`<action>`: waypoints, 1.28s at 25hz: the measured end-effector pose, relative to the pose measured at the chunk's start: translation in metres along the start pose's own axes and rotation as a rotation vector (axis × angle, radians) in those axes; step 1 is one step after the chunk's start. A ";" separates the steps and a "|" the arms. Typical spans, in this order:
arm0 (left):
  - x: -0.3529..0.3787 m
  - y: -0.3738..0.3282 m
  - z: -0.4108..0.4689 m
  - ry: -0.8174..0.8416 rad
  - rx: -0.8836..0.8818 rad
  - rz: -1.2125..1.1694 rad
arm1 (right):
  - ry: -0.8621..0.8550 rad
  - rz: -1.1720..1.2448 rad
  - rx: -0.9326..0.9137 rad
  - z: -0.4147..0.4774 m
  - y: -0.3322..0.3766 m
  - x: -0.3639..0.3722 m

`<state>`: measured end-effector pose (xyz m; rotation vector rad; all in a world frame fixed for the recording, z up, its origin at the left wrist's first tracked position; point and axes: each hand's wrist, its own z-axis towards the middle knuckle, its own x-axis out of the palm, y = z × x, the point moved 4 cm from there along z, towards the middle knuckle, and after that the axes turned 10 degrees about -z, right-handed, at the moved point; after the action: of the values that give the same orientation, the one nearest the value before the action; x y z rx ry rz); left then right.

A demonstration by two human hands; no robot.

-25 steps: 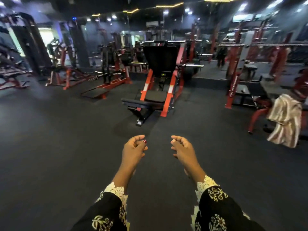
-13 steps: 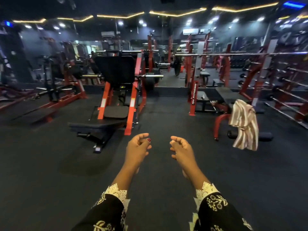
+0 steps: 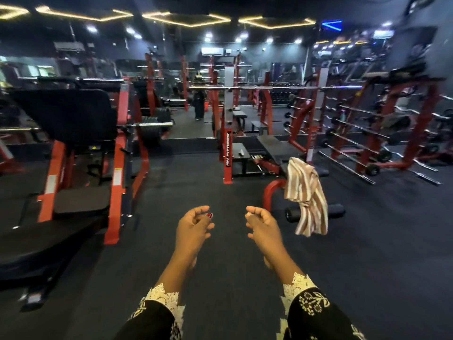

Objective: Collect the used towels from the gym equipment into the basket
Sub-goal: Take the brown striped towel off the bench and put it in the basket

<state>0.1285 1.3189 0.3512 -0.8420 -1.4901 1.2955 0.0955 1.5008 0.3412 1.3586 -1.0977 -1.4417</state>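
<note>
dark gym floor [image 3: 367, 266], big red leg press [image 3: 73, 123] at left, weight surface [image 3: 277, 148] ahead right; a striped towel [image 3: 306, 197] hangs off its near end over the roller pad, no basket in view. left hand [image 3: 193, 229] and right hand [image 3: 262, 229] out front, apart, fingers loosely curled, both empty, short of the towel. best move, i'd judge: step right, take the towel high at its bunched top and lift it clear so it doesn't snag.

Towel [image 3: 306, 192]: striped cloth, soft, matt, creased.
Bench pad [image 3: 277, 149] beneath the towel: black upholstery, smooth, matt.
Upright [image 3: 228, 155] left of the towel: red-painted metal, slight gloss.
Barbell [image 3: 269, 88] behind and above the towel: bright polished metal.
Floor [image 3: 220, 192] below the towel: dark, matt, fine-grained.
</note>
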 end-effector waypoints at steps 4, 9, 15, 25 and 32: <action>0.051 0.030 0.118 0.108 -0.038 0.000 | -0.102 -0.004 0.017 0.116 -0.022 -0.006; 0.120 0.036 0.266 0.243 -0.092 0.028 | -0.232 0.006 0.091 0.259 -0.028 -0.016; 0.220 0.063 0.402 0.384 -0.164 0.057 | -0.371 0.040 0.151 0.395 -0.047 -0.051; 0.430 0.162 0.609 0.476 -0.262 0.123 | -0.481 0.051 0.228 0.642 -0.120 -0.155; 0.559 0.210 0.749 0.472 -0.301 0.160 | -0.474 -0.034 0.344 0.799 -0.144 -0.235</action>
<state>-0.7708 1.6414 0.2806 -1.3811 -1.2659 0.9045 -0.6925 1.8001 0.2809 1.2971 -1.6980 -1.7066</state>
